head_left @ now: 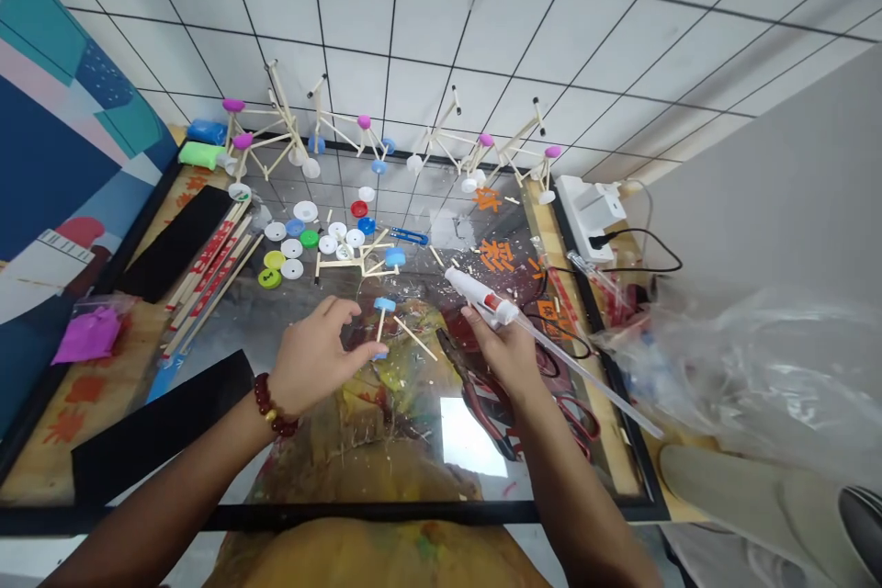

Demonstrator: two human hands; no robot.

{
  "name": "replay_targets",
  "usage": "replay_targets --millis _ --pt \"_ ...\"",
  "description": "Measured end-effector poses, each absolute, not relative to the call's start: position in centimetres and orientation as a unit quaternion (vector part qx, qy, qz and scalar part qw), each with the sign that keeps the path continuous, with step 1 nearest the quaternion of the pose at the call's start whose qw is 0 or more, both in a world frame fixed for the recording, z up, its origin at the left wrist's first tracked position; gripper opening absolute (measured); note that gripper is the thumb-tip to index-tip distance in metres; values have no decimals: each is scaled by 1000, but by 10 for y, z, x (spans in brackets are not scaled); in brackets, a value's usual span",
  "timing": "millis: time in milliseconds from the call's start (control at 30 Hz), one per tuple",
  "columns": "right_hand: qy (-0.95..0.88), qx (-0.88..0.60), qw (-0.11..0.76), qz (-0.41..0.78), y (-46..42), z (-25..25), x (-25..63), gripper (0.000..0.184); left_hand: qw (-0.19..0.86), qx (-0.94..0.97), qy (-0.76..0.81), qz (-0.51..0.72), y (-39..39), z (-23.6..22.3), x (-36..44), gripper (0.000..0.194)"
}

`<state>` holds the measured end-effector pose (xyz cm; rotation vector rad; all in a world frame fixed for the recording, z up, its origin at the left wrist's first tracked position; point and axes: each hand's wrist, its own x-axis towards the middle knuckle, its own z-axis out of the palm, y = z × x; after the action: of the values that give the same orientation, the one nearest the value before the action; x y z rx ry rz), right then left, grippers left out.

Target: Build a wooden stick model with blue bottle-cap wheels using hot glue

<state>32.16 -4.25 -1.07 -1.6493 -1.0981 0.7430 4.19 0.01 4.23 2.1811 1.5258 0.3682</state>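
My right hand (506, 354) is wrapped round a white hot glue gun (479, 294), its nozzle pointing up and left and a long clear glue stick trailing from its back. My left hand (313, 354) is spread, thumb and fingers apart, beside a wooden stick axle with a blue bottle cap (384, 304) at its far end. The thumb tip lies at another blue cap at the axle's near end; whether it touches is unclear. A loose thin stick (415, 338) lies to the right. Beyond is a stick frame (359, 265) with a blue cap on it.
Pliers (475, 390) and red-handled scissors (579, 418) lie by my right forearm. Coloured bottle caps (292, 248) and a blue cutter (410, 236) lie farther back. Several stick models (365, 133) stand along the tiled wall. A power strip (585, 211) is at right; black sheets (165, 427) lie left.
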Motion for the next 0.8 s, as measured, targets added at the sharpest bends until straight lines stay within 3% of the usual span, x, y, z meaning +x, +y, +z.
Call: replay_targets --millis 67,133,267,333,533,800 --pt "-452 -678 487 314 -41 -11 325 32 207 799 556 99 -10 39 45 64" --pt "-423 -678 501 331 -40 -8 323 33 195 809 548 85 -18 31 49 66" --pt "-341 -641 576 376 -34 7 305 32 195 831 505 127 -24 17 52 26" --pt "-314 -600 608 415 -32 16 294 34 224 831 474 184 -24 16 52 15" --pt "-258 -520 616 532 -35 33 270 40 342 829 318 307 -33 33 58 4" --pt "-315 -451 606 575 -48 33 271 37 451 789 301 288 -52 51 71 9"
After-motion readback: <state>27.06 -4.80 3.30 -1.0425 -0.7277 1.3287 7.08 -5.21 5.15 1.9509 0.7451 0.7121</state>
